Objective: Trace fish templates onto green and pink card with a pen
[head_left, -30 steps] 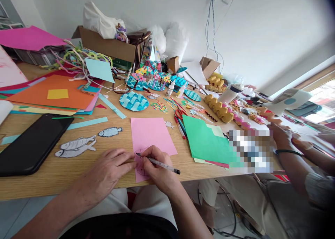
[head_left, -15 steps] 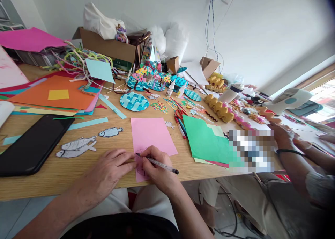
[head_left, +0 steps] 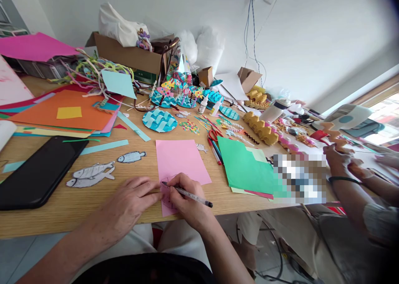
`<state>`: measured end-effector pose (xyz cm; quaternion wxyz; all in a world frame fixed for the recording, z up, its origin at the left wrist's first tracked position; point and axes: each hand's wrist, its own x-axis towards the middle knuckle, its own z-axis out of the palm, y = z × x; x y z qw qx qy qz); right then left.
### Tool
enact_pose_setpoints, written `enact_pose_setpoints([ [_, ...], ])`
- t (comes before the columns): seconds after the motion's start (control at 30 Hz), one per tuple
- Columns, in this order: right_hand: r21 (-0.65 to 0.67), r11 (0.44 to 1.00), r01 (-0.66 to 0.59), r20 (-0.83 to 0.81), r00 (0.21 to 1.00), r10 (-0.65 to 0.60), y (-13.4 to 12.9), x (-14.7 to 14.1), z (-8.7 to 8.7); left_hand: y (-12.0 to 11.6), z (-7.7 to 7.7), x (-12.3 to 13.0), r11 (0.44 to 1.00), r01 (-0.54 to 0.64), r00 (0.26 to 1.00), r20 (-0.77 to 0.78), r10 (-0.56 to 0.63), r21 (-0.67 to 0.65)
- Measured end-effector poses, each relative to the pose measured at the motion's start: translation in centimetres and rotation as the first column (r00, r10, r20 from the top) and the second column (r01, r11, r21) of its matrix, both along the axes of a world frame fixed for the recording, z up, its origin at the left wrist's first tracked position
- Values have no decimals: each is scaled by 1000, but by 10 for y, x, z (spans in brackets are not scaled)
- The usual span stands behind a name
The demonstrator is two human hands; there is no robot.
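Observation:
A pink sheet of paper [head_left: 182,159] lies near the table's front edge, with dark drawn lines on its lower left part. My right hand [head_left: 190,201] is closed on a clear pen with a black end [head_left: 195,197], its tip on the paper. My left hand [head_left: 131,201] lies flat, its fingertips at the sheet's left edge. To the left are a light blue paper fish [head_left: 131,157] and two overlapping grey-white paper fish [head_left: 91,175]. Right of the sheet are markers [head_left: 215,151] and red-handled scissors [head_left: 214,134].
A black phone [head_left: 43,172] and stacked coloured paper [head_left: 56,109] occupy the left. Green paper [head_left: 246,165] lies on the right. Behind stand glue bottles [head_left: 203,104] and a cardboard box [head_left: 127,55]. Another person's hands [head_left: 336,159] hold a wavy strip at far right.
The other person's hands at the far right have shifted slightly, and a red object now shows beside them. My own hands and the pen look almost unmoved.

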<state>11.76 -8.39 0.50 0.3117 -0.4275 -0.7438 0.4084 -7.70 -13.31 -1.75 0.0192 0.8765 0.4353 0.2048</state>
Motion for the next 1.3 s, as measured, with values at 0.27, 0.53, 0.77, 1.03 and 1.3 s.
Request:
enact_pose_setpoints([
  [0.27, -6, 1000, 0, -16, 1000, 0, -1, -1, 1, -2, 2, 4, 1000, -26, 1000, 15, 26, 12],
  [0.53, 12, 1000, 7, -4, 1000, -7, -1, -1, 0, -1, 4, 4, 999, -5, 1000, 20, 4, 50],
  [0.77, 8, 1000, 10, -14, 1000, -9, -1, -1, 2, -2, 2, 4, 999, -18, 1000, 21, 17, 47],
  [1.03, 4, 1000, 18, -14, 1000, -18, 0, -2, 1, -2, -1, 3, 999, -32, 999, 8, 32, 27],
  [1.3, 13, 1000, 20, -9, 1000, -20, 0, -2, 1, -4, 1, 4, 999, -29, 1000, 6, 29, 20],
])
